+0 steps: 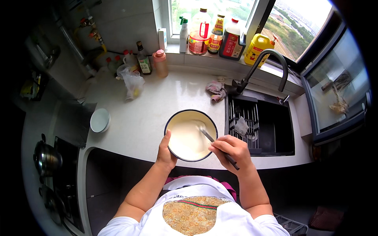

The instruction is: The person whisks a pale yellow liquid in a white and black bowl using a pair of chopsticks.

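Note:
A round bowl with a dark blue rim is at the counter's front edge, holding a smooth cream-coloured liquid. My left hand grips its left side, thumb up by the rim and fingers hidden beneath. From the right, my right hand closes around a slim dark-handled utensil. Its pale, coated end dips into the liquid, slanting up toward me. Whether it is a spoon or chopsticks I cannot tell.
On the left counter sit a white bowl, a plastic bag and bottles. A black sink with a rack, a faucet and a crumpled cloth lie right. Pots stand at the stove.

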{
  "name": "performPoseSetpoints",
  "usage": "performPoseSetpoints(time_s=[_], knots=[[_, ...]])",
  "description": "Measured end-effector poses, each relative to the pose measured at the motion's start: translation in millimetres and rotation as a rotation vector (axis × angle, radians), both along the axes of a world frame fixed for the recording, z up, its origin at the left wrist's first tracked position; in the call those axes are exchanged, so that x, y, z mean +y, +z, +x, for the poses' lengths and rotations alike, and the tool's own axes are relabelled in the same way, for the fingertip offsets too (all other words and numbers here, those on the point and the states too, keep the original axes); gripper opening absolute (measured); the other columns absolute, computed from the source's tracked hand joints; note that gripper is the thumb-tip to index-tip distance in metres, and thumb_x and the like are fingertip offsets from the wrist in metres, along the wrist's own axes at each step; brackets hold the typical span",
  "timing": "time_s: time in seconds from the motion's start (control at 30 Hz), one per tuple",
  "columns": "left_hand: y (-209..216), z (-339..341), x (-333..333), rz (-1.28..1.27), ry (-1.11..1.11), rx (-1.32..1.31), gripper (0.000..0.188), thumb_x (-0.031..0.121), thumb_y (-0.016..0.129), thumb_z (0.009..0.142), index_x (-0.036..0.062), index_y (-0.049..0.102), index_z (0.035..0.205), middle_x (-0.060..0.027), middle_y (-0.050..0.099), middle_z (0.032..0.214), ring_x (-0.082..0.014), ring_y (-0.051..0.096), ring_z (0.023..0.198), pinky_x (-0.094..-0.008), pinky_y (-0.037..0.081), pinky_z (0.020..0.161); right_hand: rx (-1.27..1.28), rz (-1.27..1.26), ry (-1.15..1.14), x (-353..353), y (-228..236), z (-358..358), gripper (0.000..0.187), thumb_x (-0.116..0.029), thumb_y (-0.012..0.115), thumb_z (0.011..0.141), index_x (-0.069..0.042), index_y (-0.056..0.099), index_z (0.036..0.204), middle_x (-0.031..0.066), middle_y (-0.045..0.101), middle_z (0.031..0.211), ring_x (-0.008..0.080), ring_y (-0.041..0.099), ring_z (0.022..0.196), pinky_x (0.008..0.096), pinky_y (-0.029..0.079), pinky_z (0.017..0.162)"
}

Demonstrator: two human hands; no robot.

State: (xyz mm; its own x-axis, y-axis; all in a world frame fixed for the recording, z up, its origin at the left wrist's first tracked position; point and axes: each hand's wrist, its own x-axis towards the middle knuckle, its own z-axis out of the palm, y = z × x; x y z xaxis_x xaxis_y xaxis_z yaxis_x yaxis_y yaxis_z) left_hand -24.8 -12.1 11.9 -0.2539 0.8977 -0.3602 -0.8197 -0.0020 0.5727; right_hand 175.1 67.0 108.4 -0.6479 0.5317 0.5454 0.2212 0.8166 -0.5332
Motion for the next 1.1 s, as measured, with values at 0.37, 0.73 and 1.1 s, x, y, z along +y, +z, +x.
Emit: performPoseSetpoints(time_s=[0.37, 0.73, 1.1], knots=[[0, 3, 0, 0.018, 0.003, 0.020, 0.056, 0.047, 0.049, 0.091, 0.0031, 0.047, 0.126, -0.0126, 0.055, 0.121, -0.0240, 0.053, 0.113, -0.0366, 0.041, 0.097, -0.047, -0.075, 0.084, -8, 12, 7, 0.011, -0.004, 0.074, 0.072, -0.003, 0.066, 0.080, 0.0088, 0.063, 0.075, 0.0214, 0.063, 0.063, 0.0293, 0.050, 0.055], [2, 2, 1, 0.000, -0.014, 0.016, 0.056, 0.047, 0.049, 0.090, 0.0032, 0.047, 0.126, -0.0126, 0.055, 0.121, -0.0238, 0.053, 0.113, -0.0365, 0.042, 0.097, -0.049, -0.223, 0.136, -10, 23, 9, 0.011, -0.002, 0.073, 0.073, -0.003, 0.065, 0.081, 0.0094, 0.063, 0.077, 0.0233, 0.063, 0.065, 0.0304, 0.050, 0.057], [-4, 1, -1, -0.019, 0.016, -0.010, 0.057, 0.047, 0.049, 0.090, 0.0026, 0.046, 0.127, -0.0128, 0.055, 0.122, -0.0237, 0.052, 0.114, -0.0363, 0.041, 0.097, 0.023, -0.336, 0.016, -12, 14, 1, 0.008, -0.008, 0.072, 0.077, -0.004, 0.065, 0.078, 0.0091, 0.061, 0.070, 0.0204, 0.060, 0.059, 0.0281, 0.047, 0.054]])
